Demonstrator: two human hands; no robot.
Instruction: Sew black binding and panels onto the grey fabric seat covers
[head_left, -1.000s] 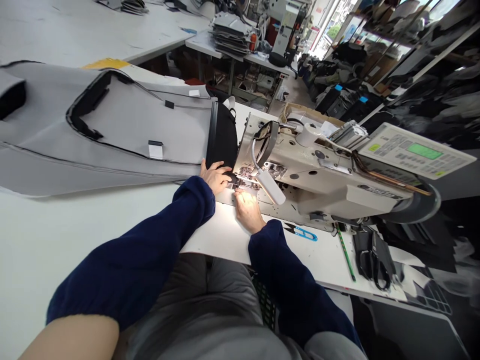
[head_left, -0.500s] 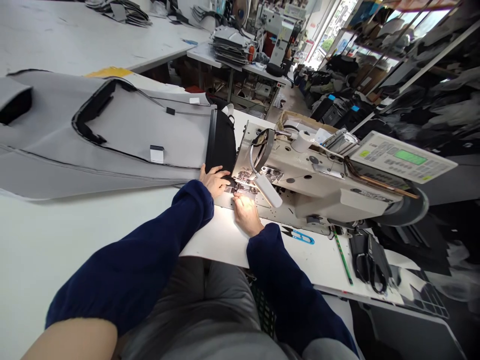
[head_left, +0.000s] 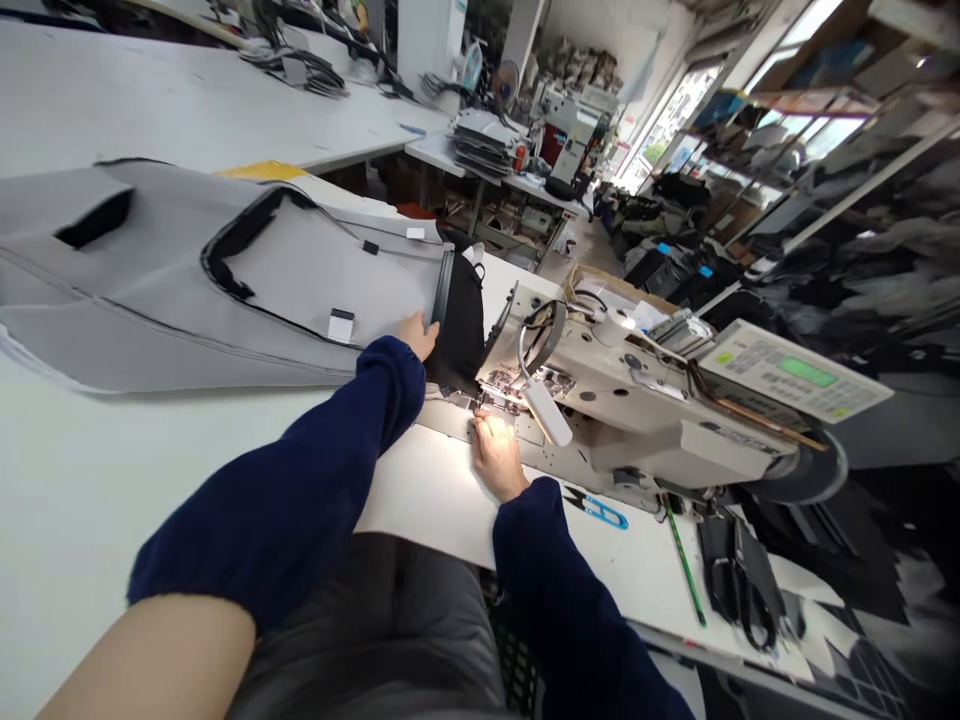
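Observation:
A large grey fabric piece (head_left: 300,260) with black trim lies across the table, its black end panel (head_left: 461,325) reaching the sewing machine (head_left: 645,400). My left hand (head_left: 420,335) rests on the fabric beside the black panel, thumb and fingers apart, holding nothing. Close to the needle area, under the lit lamp (head_left: 547,410), my right hand (head_left: 496,450) has its fingers bent together at the machine bed. Whatever lies between those fingertips is too small to make out.
Blue thread snips (head_left: 604,512), a green pencil (head_left: 686,565) and black scissors (head_left: 742,580) lie right of my right hand. A control panel (head_left: 799,370) tops the machine. Stacked pieces (head_left: 487,145) sit on a table behind.
My left hand has moved left and up from the needle area onto the fabric by the black panel. My right hand has stayed by the needle. The view has shifted.

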